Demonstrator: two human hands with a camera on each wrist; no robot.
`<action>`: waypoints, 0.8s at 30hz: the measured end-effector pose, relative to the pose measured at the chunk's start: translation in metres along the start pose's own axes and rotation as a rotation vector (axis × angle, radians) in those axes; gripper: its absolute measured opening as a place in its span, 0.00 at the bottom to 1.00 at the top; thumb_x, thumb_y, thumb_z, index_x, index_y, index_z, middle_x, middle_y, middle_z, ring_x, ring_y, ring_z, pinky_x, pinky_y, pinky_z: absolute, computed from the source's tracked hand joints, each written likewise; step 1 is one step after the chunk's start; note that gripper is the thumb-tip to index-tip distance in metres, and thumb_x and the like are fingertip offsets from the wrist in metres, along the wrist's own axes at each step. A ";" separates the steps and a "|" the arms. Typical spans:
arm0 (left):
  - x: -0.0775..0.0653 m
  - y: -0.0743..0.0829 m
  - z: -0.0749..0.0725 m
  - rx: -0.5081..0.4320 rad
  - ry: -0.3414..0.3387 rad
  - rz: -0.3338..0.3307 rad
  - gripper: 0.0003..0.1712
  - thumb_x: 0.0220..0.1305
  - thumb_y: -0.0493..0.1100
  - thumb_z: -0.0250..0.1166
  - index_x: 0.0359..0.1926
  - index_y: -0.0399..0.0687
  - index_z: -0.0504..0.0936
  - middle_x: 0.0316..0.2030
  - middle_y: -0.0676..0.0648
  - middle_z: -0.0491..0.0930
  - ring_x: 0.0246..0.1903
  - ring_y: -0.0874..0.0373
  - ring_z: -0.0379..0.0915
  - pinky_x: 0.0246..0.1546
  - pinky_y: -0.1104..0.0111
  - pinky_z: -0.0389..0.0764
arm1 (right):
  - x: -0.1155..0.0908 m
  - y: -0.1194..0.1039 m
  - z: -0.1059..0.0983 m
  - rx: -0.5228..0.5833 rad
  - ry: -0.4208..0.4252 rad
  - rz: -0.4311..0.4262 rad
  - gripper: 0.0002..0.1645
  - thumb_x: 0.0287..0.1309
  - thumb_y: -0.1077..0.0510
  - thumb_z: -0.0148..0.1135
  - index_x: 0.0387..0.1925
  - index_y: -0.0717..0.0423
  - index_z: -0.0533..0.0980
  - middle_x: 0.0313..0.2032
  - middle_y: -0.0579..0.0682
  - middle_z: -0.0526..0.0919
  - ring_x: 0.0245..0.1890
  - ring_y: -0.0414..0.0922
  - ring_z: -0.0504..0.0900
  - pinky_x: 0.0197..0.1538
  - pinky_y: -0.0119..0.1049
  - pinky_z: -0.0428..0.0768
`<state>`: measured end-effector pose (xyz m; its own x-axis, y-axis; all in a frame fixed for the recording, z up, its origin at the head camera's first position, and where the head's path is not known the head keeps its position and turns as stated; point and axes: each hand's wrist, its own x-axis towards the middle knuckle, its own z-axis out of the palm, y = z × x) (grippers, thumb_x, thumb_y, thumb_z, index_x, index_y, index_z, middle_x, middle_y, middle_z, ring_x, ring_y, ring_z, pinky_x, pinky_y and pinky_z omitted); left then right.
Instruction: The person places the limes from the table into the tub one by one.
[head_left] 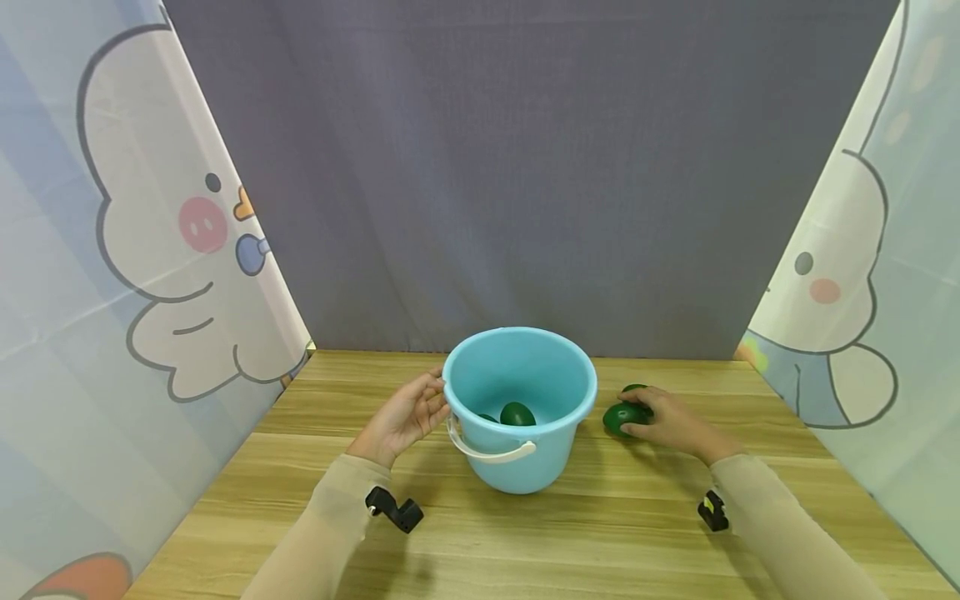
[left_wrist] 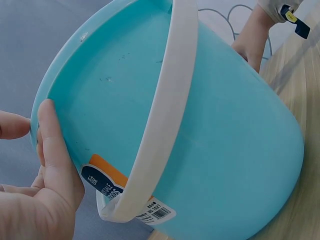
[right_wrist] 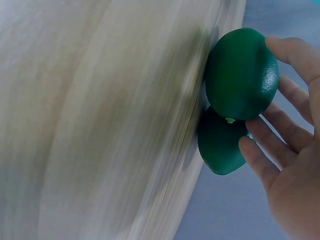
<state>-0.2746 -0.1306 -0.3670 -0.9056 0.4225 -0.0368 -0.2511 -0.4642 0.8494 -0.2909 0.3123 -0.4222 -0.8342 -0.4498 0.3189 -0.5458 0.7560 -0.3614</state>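
Note:
A light blue bucket (head_left: 558, 458) with a white handle (head_left: 495, 456) stands upright on the table. Inside it lies a dark green, smooth oval fruit (head_left: 517, 414), and the near rim partly hides another (head_left: 487, 418). At the bucket's left side my left hand (head_left: 408, 415) touches the rim with extended fingers. To the right of the bucket, my right hand (head_left: 670, 423) holds a dark green oval fruit (right_wrist: 240, 75) between thumb and fingers. Right against that fruit lies a second green one (right_wrist: 220, 145), with my fingertips close to it.
The wood-grain table (head_left: 480, 550) ends at a grey curtain (head_left: 517, 183) behind the bucket. Cartoon-printed curtains hang to the left (head_left: 90, 333) and right (head_left: 915, 292). In the left wrist view a label (left_wrist: 107, 177) shows on the bucket's outer wall.

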 end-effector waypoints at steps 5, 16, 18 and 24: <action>0.000 0.000 0.000 0.000 -0.002 0.002 0.31 0.71 0.34 0.49 0.72 0.37 0.54 0.46 0.46 0.75 0.34 0.63 0.79 0.35 0.78 0.84 | 0.000 -0.001 0.000 -0.034 -0.010 0.025 0.34 0.56 0.50 0.75 0.57 0.66 0.77 0.51 0.63 0.79 0.47 0.57 0.80 0.48 0.55 0.82; -0.001 0.000 0.000 0.003 0.002 0.003 0.33 0.70 0.34 0.49 0.74 0.37 0.53 0.51 0.44 0.73 0.34 0.63 0.79 0.35 0.79 0.84 | 0.000 0.000 0.003 -0.008 -0.050 0.038 0.34 0.54 0.49 0.76 0.56 0.66 0.78 0.49 0.62 0.78 0.46 0.57 0.80 0.47 0.54 0.83; 0.000 -0.001 0.000 0.004 0.002 0.004 0.33 0.70 0.34 0.49 0.74 0.37 0.53 0.51 0.44 0.73 0.34 0.63 0.79 0.35 0.79 0.84 | 0.001 0.001 0.003 -0.002 -0.064 0.041 0.34 0.54 0.49 0.76 0.55 0.66 0.77 0.48 0.62 0.78 0.46 0.56 0.80 0.47 0.52 0.83; 0.000 -0.001 0.000 0.002 0.000 0.005 0.33 0.71 0.34 0.49 0.74 0.37 0.53 0.51 0.44 0.74 0.35 0.63 0.79 0.35 0.78 0.84 | 0.002 0.001 0.002 0.039 -0.108 0.073 0.34 0.54 0.48 0.76 0.55 0.66 0.76 0.45 0.55 0.79 0.44 0.51 0.79 0.46 0.47 0.83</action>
<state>-0.2744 -0.1303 -0.3676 -0.9070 0.4199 -0.0322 -0.2453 -0.4646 0.8509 -0.2932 0.3112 -0.4241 -0.8744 -0.4443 0.1951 -0.4841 0.7705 -0.4147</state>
